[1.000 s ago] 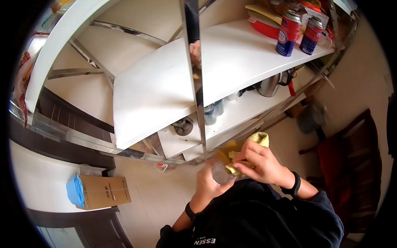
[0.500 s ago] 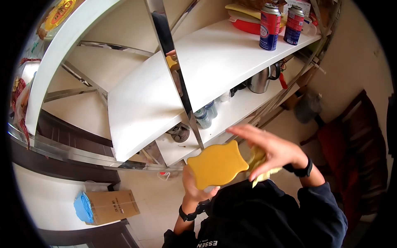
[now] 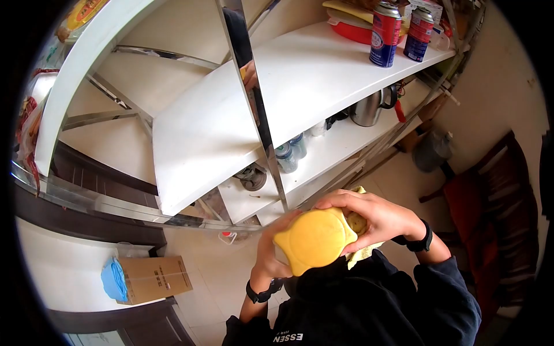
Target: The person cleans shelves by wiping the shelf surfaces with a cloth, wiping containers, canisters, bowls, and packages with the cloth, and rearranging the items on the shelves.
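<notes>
Before my chest is a smooth yellow lid-like object [image 3: 316, 239] with a rounded middle and pointed corners. My left hand [image 3: 269, 255] is closed around its left side, thumb underneath. My right hand [image 3: 384, 216] curls at the object's right edge and grips a pale yellow cloth [image 3: 365, 254], part of which hangs below the fingers. Whether anything is attached behind the yellow object is hidden.
White shelves [image 3: 202, 132] on chrome posts [image 3: 257, 92] stand in front. Above are two spray cans [image 3: 385, 34]; lower down are a steel kettle [image 3: 367, 109] and glass jars [image 3: 287, 157]. A cardboard box [image 3: 156, 281] lies left, a dark wooden chair [image 3: 490, 213] right.
The yellow object has turned, so its rounded middle now shows. My right hand has come in with the cloth from apart to the object's right edge.
</notes>
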Motion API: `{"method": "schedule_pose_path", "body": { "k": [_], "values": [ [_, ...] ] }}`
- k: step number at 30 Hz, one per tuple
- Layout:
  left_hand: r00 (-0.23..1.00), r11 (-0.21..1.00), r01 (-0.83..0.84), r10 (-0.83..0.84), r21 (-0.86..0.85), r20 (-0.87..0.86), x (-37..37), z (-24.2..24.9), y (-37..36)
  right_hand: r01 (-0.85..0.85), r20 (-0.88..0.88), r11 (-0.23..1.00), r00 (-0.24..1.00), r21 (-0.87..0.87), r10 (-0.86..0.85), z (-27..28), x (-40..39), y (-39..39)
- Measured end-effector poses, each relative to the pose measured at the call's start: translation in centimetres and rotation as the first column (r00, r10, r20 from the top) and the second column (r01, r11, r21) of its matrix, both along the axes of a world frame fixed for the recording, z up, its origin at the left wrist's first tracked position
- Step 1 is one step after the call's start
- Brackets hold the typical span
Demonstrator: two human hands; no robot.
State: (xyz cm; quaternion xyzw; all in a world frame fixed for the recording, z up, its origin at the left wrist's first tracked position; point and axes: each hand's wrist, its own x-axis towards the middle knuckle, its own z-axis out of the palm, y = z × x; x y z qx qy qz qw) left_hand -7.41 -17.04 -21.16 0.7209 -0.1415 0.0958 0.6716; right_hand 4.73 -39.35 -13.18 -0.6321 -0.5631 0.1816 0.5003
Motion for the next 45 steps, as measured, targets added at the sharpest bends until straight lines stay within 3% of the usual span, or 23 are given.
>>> {"method": "schedule_pose_path", "body": {
  "k": [3,6,12,15,19,21,23,26,32,37,40,45],
  "values": [
    [0.993,0.998,-0.02,0.014,0.051,0.115,0.1,-0.3,0.2,0.023,0.036,1.0,0.999,0.017,-0.024,-0.1,0.1,0.2],
    [0.936,0.945,-0.302,0.268,0.128,0.227,-0.3,-0.4,-1.0,0.115,0.063,0.992,0.991,0.049,-0.118,-0.4,-0.2,0.7],
    [0.899,0.891,-0.384,0.302,0.24,0.316,-0.1,-0.3,-0.1,0.242,0.033,0.97,0.97,0.037,-0.243,-0.8,-0.7,1.4],
    [0.646,0.636,-0.723,0.483,0.27,0.591,0.8,-1.3,-1.0,0.364,-0.021,0.931,0.931,-0.006,-0.364,-0.7,-1.1,1.4],
    [0.816,0.828,-0.555,0.526,0.073,0.24,0.2,-0.6,-1.1,0.37,-0.154,0.929,0.917,-0.017,-0.368,-0.9,-0.8,1.9],
    [0.936,0.935,-0.352,0.352,-0.034,-0.001,0.0,0.5,-1.0,0.3,-0.205,0.954,0.934,0.008,-0.292,-1.3,-0.2,2.2],
    [0.957,0.971,-0.205,0.174,-0.12,-0.231,-0.3,1.6,-0.7,0.201,-0.258,0.979,0.945,-0.035,-0.203,-2.1,0.6,2.2],
    [0.916,0.966,-0.2,0.124,-0.167,-0.382,-0.2,2.8,-0.3,0.151,-0.336,0.988,0.929,-0.039,-0.155,-2.3,0.6,2.4],
    [0.933,0.969,-0.213,0.164,-0.124,-0.321,0.2,1.7,-0.1,0.16,-0.514,0.985,0.841,-0.064,-0.17,-3.4,0.5,2.9],
    [0.897,0.964,-0.208,0.119,-0.167,-0.426,-0.4,3.3,0.1,0.142,-0.527,0.989,0.838,-0.043,-0.143,-3.3,0.6,3.3],
    [0.938,0.976,-0.218,0.207,-0.011,-0.277,-0.4,3.2,0.4,0.087,-0.548,0.996,0.833,-0.014,-0.08,-3.2,0.9,3.6],
    [0.946,0.978,-0.143,0.089,-0.153,-0.311,-0.9,4.0,0.9,-0.037,-0.603,0.997,0.795,0.067,0.07,-2.8,1.3,3.9]
  ]
}}
